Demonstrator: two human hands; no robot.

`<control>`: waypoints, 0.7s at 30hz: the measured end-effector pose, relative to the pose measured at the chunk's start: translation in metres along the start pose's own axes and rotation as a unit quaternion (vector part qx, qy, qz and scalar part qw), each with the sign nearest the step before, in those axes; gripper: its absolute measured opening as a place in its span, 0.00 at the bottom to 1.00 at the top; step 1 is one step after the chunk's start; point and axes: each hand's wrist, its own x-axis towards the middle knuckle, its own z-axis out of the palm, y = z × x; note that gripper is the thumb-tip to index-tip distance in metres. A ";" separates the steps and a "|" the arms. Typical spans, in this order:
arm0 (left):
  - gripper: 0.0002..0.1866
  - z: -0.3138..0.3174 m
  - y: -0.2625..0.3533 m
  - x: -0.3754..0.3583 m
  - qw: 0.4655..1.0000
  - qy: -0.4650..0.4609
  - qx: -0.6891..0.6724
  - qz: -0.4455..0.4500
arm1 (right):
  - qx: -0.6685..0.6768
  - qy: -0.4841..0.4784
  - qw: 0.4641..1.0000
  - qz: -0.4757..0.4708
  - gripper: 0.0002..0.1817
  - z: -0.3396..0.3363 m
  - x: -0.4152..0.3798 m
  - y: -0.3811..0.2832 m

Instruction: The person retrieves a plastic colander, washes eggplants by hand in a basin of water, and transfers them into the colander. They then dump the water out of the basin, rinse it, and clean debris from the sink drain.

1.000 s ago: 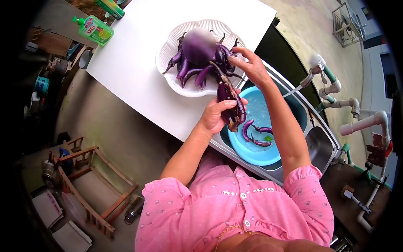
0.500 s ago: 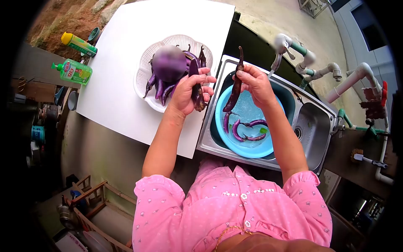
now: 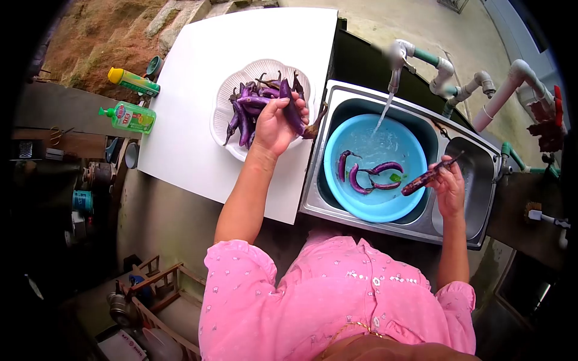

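Slippage concerns us: left hand (image 3: 275,129) grips purple eggplant (image 3: 290,108); right hand (image 3: 450,191) pinches mottled eggplant (image 3: 423,180), perhaps too loosely, contact unclear.

Four eggplants (image 3: 388,166) in one blue basin (image 3: 376,211); two bottles (image 3: 135,118).

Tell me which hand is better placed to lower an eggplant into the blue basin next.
Probably the right hand: its eggplant overlaps the rim of the basin in this view. The left hand holds another eggplant by the basket, farther from the basin.
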 end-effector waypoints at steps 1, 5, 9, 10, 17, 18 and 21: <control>0.11 -0.005 0.001 0.000 0.999 0.020 0.037 0.013 | -0.004 0.027 1.000 0.004 0.16 -0.032 -0.019 0.002; 0.08 -0.014 0.008 -0.004 0.993 0.034 0.116 0.003 | -0.030 0.212 0.976 0.037 0.16 -0.139 -0.110 0.021; 0.10 -0.020 0.013 -0.006 0.991 0.035 0.125 -0.019 | -0.043 0.383 0.921 0.054 0.18 -0.196 -0.201 0.040; 0.11 -0.021 0.012 -0.006 0.992 0.025 0.118 -0.029 | -0.049 0.419 0.905 0.059 0.18 -0.207 -0.213 0.045; 0.11 -0.040 0.010 -0.001 0.981 0.083 0.173 -0.037 | -0.120 0.578 0.801 0.103 0.18 -0.310 -0.233 0.103; 0.11 -0.039 0.011 -0.001 0.979 0.088 0.181 -0.038 | -0.105 0.573 0.805 0.112 0.16 -0.317 -0.230 0.107; 0.10 -0.033 0.012 -0.001 0.975 0.092 0.201 -0.037 | -0.087 0.538 0.821 0.170 0.12 -0.327 -0.223 0.121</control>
